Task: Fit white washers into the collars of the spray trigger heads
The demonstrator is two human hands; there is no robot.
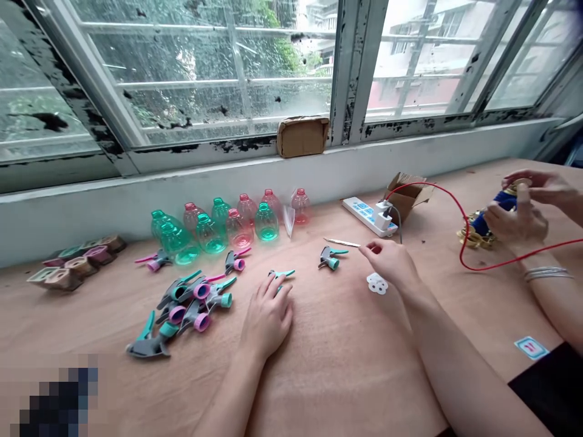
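My left hand (268,312) rests on the table with its fingers curled over a grey-and-teal spray trigger head (286,273), most of which the fingers hide. My right hand (392,264) pinches the end of a pair of thin tweezers (342,242), whose tip points left. Just below that hand lies a white flower-shaped piece with round holes (377,283). Between the hands sits another spray trigger head (331,257) with a teal collar. To the left, several grey trigger heads (195,297) with pink or teal parts form a loose pile.
Several green and pink clear bottles (212,233) stand along the wall. Small colored containers (77,264) sit far left. A power strip (370,216), a red cable (462,212) and a cardboard box (407,197) are at the back right. Another person's hands (519,218) hold a blue-and-gold object.
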